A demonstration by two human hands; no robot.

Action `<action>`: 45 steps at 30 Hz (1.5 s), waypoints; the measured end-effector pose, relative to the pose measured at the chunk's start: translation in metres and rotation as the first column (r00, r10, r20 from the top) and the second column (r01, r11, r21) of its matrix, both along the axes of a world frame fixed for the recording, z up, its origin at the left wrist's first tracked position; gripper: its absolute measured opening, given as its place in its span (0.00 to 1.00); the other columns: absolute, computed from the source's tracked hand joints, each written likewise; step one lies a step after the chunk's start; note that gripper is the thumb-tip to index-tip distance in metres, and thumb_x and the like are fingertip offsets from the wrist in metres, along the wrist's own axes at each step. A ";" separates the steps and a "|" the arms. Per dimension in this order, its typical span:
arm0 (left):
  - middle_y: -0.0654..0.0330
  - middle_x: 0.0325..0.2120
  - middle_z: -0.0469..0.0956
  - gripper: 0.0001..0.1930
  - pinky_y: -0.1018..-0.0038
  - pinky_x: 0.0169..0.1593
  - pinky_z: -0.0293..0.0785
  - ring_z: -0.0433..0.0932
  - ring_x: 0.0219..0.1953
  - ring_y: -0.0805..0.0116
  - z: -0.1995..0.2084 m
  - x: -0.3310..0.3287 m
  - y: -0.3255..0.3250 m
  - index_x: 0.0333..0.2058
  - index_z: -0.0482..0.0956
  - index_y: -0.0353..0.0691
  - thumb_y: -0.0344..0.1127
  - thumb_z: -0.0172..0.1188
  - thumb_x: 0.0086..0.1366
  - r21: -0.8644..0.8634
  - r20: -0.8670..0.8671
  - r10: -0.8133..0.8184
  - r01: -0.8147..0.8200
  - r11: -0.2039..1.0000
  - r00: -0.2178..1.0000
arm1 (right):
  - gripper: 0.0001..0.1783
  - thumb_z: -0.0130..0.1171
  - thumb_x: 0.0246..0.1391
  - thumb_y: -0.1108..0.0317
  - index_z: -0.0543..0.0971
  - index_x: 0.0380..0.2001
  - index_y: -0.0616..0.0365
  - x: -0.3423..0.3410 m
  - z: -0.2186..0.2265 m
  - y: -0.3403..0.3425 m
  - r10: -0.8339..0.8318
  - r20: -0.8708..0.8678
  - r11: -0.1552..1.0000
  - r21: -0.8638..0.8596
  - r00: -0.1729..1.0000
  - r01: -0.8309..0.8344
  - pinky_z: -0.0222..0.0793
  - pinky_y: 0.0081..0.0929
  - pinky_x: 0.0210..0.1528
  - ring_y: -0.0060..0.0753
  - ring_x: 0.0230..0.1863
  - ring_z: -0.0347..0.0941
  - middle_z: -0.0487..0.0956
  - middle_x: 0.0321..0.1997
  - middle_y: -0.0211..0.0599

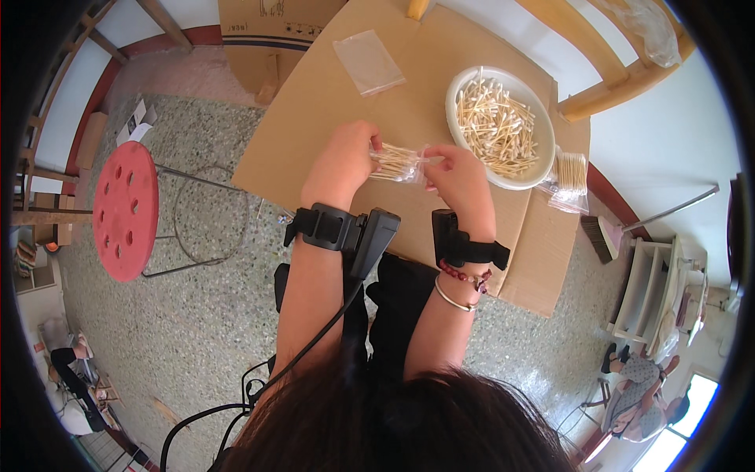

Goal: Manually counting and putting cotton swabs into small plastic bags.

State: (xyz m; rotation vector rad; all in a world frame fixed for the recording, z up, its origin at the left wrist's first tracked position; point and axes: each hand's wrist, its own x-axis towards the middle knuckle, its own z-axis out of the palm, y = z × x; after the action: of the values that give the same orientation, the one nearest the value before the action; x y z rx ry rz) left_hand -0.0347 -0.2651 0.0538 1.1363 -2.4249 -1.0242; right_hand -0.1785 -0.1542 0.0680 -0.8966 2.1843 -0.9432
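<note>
Between my hands is a small clear plastic bag of cotton swabs (398, 164), lying sideways above the cardboard. My left hand (346, 157) grips its left end, thumb and fingers closed around it. At the bag's right end, the fingers of my right hand (454, 173) pinch the plastic edge. A white bowl (451, 110) heaped with loose cotton swabs (499, 126) stands just beyond my right hand. One flat, clear plastic bag (368, 63) lies on the cardboard farther off. To the right of the bowl, filled bags of swabs (569, 175) lie by the cardboard's edge.
Brown cardboard (291, 141) covers the work surface. A red round stool (126, 212) stands at the left, and a wooden chair (605, 86) at the far right. A broom (602, 236) leans near a white shelf unit (643, 287). Other people sit at the lower left and lower right.
</note>
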 end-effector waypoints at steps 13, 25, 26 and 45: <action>0.53 0.31 0.75 0.16 0.66 0.42 0.70 0.74 0.38 0.56 0.001 -0.001 0.001 0.31 0.76 0.37 0.24 0.68 0.41 0.023 0.018 0.026 -0.027 0.999 0.999 | 0.07 0.59 0.42 0.66 0.82 0.27 0.51 -0.004 0.000 0.001 0.021 -0.017 0.993 0.119 1.000 -0.018 0.70 0.27 0.29 0.29 0.21 0.76 0.78 0.17 0.30; 0.52 0.31 0.75 0.15 0.65 0.43 0.71 0.75 0.39 0.54 -0.004 0.000 -0.001 0.32 0.77 0.36 0.21 0.64 0.41 -0.030 0.022 0.034 -0.034 0.999 0.999 | 0.07 0.65 0.39 0.69 0.81 0.23 0.61 0.005 0.003 -0.006 0.033 -0.082 0.998 -0.049 0.996 -0.038 0.70 0.25 0.26 0.30 0.19 0.76 0.78 0.17 0.38; 0.51 0.31 0.75 0.15 0.65 0.43 0.71 0.75 0.39 0.54 -0.003 -0.001 -0.001 0.32 0.77 0.36 0.21 0.64 0.41 -0.020 0.031 0.037 -0.037 0.999 0.999 | 0.06 0.65 0.39 0.72 0.81 0.22 0.64 0.007 0.007 -0.008 0.008 -0.007 0.996 -0.084 1.000 -0.008 0.70 0.24 0.24 0.30 0.19 0.76 0.78 0.18 0.40; 0.52 0.33 0.76 0.17 0.66 0.43 0.71 0.75 0.40 0.55 -0.001 0.000 -0.001 0.33 0.77 0.36 0.22 0.66 0.40 0.005 0.033 0.029 -0.029 1.000 0.999 | 0.08 0.56 0.42 0.77 0.79 0.29 0.70 0.005 -0.002 -0.008 0.037 0.098 0.988 -0.150 0.995 -0.022 0.71 0.24 0.25 0.30 0.21 0.78 0.78 0.19 0.43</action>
State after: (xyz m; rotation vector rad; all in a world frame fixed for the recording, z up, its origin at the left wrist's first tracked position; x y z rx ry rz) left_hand -0.0345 -0.2657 0.0524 1.1955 -2.4250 -1.0122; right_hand -0.1733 -0.1619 0.0663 -0.9277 2.0317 -1.1240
